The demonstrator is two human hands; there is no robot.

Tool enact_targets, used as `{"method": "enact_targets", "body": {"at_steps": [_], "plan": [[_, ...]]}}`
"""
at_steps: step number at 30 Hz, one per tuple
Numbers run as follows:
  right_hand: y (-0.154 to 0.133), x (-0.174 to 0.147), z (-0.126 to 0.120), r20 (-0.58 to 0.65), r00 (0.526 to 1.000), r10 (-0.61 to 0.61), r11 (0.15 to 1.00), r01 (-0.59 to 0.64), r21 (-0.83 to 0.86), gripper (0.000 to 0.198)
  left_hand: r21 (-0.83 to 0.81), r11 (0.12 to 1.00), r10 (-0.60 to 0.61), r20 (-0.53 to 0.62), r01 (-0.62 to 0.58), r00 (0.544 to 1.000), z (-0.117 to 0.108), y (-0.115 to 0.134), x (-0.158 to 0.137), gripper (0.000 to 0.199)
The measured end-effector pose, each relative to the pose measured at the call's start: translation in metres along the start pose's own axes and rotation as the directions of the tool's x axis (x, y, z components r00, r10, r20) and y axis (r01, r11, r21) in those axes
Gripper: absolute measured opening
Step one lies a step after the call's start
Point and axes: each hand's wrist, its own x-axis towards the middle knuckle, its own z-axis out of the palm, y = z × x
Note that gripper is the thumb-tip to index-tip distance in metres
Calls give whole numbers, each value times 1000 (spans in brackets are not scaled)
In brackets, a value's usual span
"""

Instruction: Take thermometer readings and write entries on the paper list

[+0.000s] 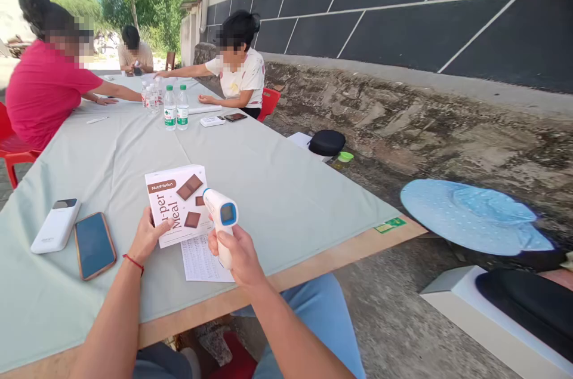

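Note:
My left hand [147,234] grips the lower left edge of a white box [172,227] with chocolate pictures and "NutriMotion" printed on it. The box is tilted up toward me over the table. Wrapped round the handle of a white infrared thermometer [219,210] is my right hand [239,253]. Its blue-framed screen faces me, and its front end points at the box's right side. A printed sheet of paper [203,265] lies beneath, partly hidden by the box and my right hand. Left of my left hand rest a phone [95,246] and a white power bank [56,225].
A pale green cloth [268,200] covers the table. Two water bottles [176,107] stand mid-table, with several more behind. A white device [212,121] and a dark phone [236,117] lie nearby. Three people sit around the far part. A blue hat [470,215] is at right.

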Motion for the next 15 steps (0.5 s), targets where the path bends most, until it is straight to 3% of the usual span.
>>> {"method": "enact_targets", "body": {"at_steps": [6, 15], "plan": [[2, 17, 20, 44, 999, 28, 999, -29, 38, 30, 29, 999, 21, 87, -24, 996, -1, 6, -2, 70], [10, 16, 29, -44, 999, 20, 999, -22, -38, 27, 17, 999, 26, 157, -29, 987, 1, 7, -2, 64]]}}
